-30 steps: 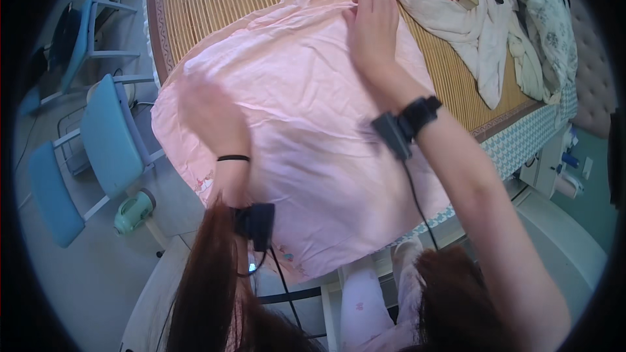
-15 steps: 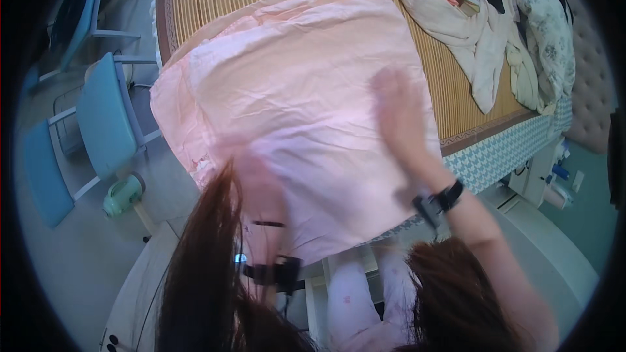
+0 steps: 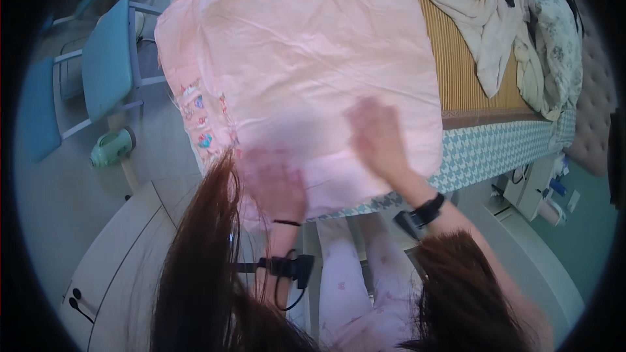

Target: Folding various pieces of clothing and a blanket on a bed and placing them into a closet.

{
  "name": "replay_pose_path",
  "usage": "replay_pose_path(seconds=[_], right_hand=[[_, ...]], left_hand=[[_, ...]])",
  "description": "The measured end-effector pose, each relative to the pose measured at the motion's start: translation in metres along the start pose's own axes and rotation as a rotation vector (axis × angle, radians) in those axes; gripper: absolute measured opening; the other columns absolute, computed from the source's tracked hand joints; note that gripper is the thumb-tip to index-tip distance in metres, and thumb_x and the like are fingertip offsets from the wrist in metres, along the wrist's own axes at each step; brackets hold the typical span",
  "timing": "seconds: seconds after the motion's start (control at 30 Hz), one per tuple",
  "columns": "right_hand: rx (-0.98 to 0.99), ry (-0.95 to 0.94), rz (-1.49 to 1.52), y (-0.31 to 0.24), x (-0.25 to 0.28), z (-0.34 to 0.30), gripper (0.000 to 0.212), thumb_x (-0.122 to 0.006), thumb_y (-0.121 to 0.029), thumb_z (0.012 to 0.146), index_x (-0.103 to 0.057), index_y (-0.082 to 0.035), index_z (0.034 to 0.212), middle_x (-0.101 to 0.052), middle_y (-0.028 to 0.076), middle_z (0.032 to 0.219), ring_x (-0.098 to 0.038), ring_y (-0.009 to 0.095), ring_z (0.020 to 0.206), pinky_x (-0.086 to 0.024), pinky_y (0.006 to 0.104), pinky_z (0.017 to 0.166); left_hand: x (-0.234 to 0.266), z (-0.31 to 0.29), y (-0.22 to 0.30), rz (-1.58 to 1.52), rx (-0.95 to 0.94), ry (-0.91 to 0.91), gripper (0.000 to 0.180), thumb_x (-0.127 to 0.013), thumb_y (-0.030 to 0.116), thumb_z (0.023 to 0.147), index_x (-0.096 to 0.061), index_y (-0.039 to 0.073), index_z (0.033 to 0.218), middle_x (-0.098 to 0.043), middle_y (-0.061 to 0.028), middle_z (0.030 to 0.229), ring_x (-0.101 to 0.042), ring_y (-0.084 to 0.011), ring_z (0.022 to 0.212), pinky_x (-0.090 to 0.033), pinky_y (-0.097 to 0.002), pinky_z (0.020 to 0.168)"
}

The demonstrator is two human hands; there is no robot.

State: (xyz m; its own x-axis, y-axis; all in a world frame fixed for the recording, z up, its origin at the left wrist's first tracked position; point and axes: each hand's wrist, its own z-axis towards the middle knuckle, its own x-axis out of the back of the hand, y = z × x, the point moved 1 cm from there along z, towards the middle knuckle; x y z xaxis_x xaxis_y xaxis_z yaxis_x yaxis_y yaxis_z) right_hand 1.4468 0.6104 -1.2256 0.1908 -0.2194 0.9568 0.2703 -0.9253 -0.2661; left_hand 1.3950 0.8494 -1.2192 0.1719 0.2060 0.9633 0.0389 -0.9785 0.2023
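Note:
A folded pink cloth, wide and softly wrinkled like bedding, lies across the bed. Along its left edge shows a strip with small colourful printed figures. My left hand rests palm down on the near left part of the cloth, fingers stretched out and blurred, partly behind hanging hair. Farther right, my right hand lies flat on the cloth's near right part, its fingertips smeared by motion. Neither hand shows anything held in it. Each wrist wears a black strap with a small device.
Under the cloth is a bamboo mat over a teal houndstooth sheet. Crumpled cream clothes and a floral bundle lie at the right. Blue chairs and a green flask-like container stand on the left; a white cabinet is nearer.
The cloth sits higher in the view, and its near edge looks rounder. More of the printed strip shows. My right hand has come nearer and closer to the left.

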Motion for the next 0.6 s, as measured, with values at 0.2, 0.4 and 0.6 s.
replay_pose_path(seconds=[0.2, 0.4, 0.6], right_hand=[[-0.018, -0.039, -0.126, 0.061, -0.017, -0.095, 0.052, -0.047, -0.032, 0.090, -0.038, -0.022, 0.140, -0.030, 0.005, 0.148, -0.027, 0.022, 0.137, -0.016, 0.0434, 0.112], [-0.265, 0.254, 0.090, 0.118, -0.014, -0.174, 0.047, -0.049, -0.020, 0.090, -0.042, -0.005, 0.134, -0.033, 0.018, 0.143, -0.028, 0.031, 0.135, -0.024, 0.0403, 0.110], [-0.852, 0.179, 1.032, 0.110, -0.007, -0.200, 0.047, -0.065, -0.028, 0.086, -0.050, 0.001, 0.119, -0.058, 0.014, 0.113, -0.055, 0.019, 0.099, -0.044, 0.0292, 0.085]], left_hand=[[-0.048, -0.056, -0.019, 0.030, -0.218, 0.005, 0.068, -0.052, 0.038, 0.087, -0.028, 0.009, 0.143, -0.017, -0.0186, 0.151, -0.014, -0.0340, 0.140, -0.007, -0.0544, 0.112], [-0.044, -0.134, -0.094, 0.066, 0.420, 0.091, 0.068, -0.052, 0.034, 0.090, -0.025, 0.000, 0.142, -0.020, -0.0228, 0.148, -0.019, -0.0357, 0.138, -0.018, -0.0436, 0.111], [-0.026, -0.155, -0.075, -0.738, 0.603, 0.298, 0.071, -0.060, 0.045, 0.085, -0.038, -0.008, 0.128, -0.047, -0.0263, 0.124, -0.047, -0.0319, 0.116, -0.033, -0.0383, 0.101]])
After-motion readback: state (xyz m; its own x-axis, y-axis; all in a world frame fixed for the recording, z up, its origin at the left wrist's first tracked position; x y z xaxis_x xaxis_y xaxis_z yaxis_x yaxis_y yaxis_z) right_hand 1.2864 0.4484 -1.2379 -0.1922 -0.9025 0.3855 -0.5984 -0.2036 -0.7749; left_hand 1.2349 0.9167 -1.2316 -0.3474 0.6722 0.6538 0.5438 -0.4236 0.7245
